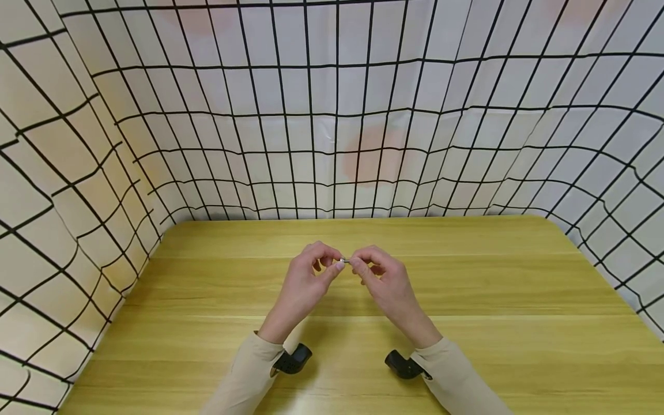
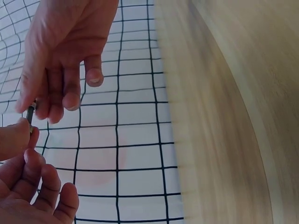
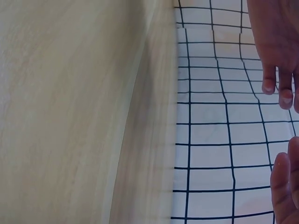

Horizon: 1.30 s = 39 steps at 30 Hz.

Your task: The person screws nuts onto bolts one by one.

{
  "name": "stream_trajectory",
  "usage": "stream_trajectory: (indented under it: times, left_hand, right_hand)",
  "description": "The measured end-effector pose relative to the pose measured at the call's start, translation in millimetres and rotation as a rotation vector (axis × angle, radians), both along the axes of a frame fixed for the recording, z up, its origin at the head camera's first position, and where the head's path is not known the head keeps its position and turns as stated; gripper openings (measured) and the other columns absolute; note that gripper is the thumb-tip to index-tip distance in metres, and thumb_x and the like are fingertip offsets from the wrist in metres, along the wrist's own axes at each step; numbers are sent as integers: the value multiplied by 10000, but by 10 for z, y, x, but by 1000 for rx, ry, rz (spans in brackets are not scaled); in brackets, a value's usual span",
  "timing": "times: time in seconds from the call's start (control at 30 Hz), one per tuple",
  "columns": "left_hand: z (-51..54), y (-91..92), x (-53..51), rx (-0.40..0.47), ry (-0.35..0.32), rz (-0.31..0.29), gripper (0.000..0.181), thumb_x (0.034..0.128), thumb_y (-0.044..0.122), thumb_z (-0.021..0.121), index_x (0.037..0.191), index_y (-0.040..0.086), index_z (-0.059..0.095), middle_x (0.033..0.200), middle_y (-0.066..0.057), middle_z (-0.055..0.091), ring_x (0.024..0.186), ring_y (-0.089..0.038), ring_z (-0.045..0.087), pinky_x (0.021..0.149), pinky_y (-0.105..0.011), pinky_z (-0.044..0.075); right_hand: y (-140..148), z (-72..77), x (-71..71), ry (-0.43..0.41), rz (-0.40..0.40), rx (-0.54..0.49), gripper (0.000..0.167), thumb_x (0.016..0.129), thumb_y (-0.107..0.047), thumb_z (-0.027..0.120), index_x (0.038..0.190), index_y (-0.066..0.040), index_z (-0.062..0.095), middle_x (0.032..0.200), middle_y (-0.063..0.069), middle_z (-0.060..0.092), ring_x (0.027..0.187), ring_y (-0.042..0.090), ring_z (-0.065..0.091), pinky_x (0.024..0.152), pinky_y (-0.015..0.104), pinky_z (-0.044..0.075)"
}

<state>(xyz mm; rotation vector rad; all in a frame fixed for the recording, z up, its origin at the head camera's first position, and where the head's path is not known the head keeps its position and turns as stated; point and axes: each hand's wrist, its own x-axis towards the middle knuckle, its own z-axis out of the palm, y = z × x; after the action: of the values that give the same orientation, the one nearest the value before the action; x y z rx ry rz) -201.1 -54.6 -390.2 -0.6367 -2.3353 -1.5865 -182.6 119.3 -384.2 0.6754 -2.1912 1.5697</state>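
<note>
Well, the left hand (image 1: 303, 278): its thumb and index finger pinch one end of a small metal rod (image 1: 347, 261); from the left wrist view I make out the other fingers loosely bent, just below that pinch.
Right hand (image 1: 388, 280): thumb and index finger pinch the rod's opposite end, facing the left; the remaining fingers hang below, relaxed and slightly apart, their tips pointing toward the left hand.
Small metal rod: lies in the narrow gap between the two hands, touching the fingertips of both, its ends partly covered; thin and dark along the middle, with a brighter bit at an end. It is too small for me to tell any thread.
Wooden table (image 1: 467, 288): under both hands, yellowish, with plank-like grain; the hands are raised off its top.
Sleeves (image 1: 249, 369): beige, reaching to just behind each hand at the wrist.
Wrist cameras (image 1: 293, 358): black, one behind each hand, jutting from the inner side of the sleeve.
Gridded sheet (image 1: 285, 132): white with black lines, beyond the hands and away to either side of them, a blurry orange-pink patch showing ahead of the right hand.
</note>
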Motion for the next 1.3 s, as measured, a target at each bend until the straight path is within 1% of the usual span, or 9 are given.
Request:
stream_trajectory:
  times: [0.1,0.27,0.33,0.43,0.6,0.73,0.97,1.2,1.3]
  left_hand:
    - [0,2,-1,4,5,-4,46,911,89,711,936,106,676,804,21,508,835,-297,502,742,-472,403]
    - [-4,-5,-7,1,13,3,56,909,74,710,936,112,677,802,25,508,837,-262,499,741,-447,401]
    - [-1,-9,-7,3,15,6,64,908,66,709,938,114,679,802,23,510,835,-252,497,744,-451,402]
    - [4,-16,-9,5,15,8,57,910,72,707,945,106,678,810,14,513,830,-247,496,749,-466,404]
    - [9,-26,-12,10,3,8,49,922,108,701,956,81,678,823,6,515,817,-190,479,758,-497,404]
    - [11,-30,-5,11,-8,8,52,919,106,704,955,81,676,822,4,511,811,-178,471,762,-514,404]
    - [14,-26,-2,14,-1,12,53,913,81,706,952,103,676,815,14,513,810,-165,475,754,-503,404]
    - [19,-34,-2,-4,34,0,52,912,87,709,945,112,676,814,31,516,830,-186,490,749,-476,405]
    - [18,-39,-3,-12,41,-5,49,914,90,707,949,109,678,817,34,516,846,-208,494,760,-472,407]
  right_hand:
    - [4,2,6,-46,-2,-19,69,965,-19,606,956,-40,672,903,57,636,799,230,584,628,306,507]
    - [19,9,12,-122,19,-25,171,957,-62,639,1119,-14,666,1089,71,658,938,209,592,695,333,513]
    - [23,14,8,-123,35,-18,245,939,-55,662,1180,-15,640,1156,100,640,973,219,590,721,336,509]
    - [37,-16,-24,-78,49,-1,296,916,-28,684,1204,-35,616,1181,104,620,960,228,603,735,334,512]
    - [52,-21,-37,1,54,7,266,900,54,666,1140,-46,614,1128,106,610,927,246,612,705,327,522]
    - [41,32,1,11,54,-6,205,894,91,652,1066,-14,619,1053,136,611,887,272,612,644,313,512]
    - [48,-6,-19,-25,44,-20,158,905,56,659,1050,-1,633,1022,97,624,861,241,603,605,294,511]
    - [76,-240,-161,-138,88,-67,83,974,-55,610,1049,-82,631,979,75,614,823,282,609,604,378,522]
    - [76,-277,-180,-165,100,-78,66,990,-122,602,1027,-76,634,956,66,609,818,276,606,602,385,521]
